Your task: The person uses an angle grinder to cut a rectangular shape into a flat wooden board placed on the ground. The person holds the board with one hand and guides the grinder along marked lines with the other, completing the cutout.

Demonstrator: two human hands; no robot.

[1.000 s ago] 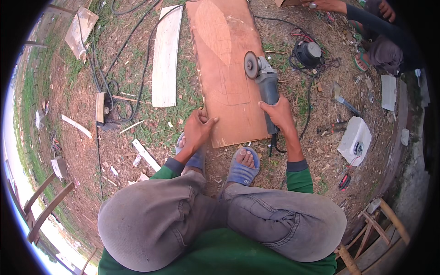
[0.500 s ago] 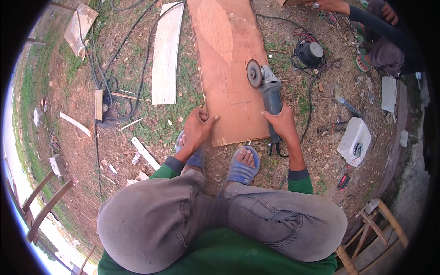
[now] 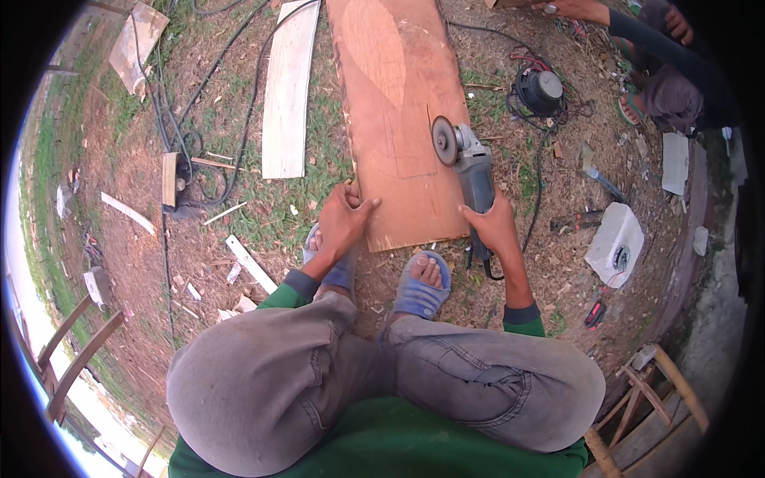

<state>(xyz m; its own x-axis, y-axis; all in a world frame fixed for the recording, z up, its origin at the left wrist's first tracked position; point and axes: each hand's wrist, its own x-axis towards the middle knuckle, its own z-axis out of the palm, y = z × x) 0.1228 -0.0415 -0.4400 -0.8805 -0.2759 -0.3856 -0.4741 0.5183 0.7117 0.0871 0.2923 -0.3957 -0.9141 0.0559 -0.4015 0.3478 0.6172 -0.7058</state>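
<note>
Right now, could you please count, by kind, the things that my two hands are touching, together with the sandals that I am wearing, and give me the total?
Angle grinder, held in the right hand: 1
Reddish-brown wooden board, at the left hand: 1
Blue slide sandals, worn: 2
Total: 4

An outdoor work yard, more a makeshift workshop than a building: patchy grass (image 3: 323, 127) and bare soil (image 3: 127, 263) make the floor, strewn with wood scraps (image 3: 130, 211). A power grinder (image 3: 478, 185), a reddish board (image 3: 406, 199), a pale plank (image 3: 285, 103) and trailing cables (image 3: 162, 123) show it, with another person (image 3: 673, 99) nearby. The distorted left edge seems open to daylight.
</note>
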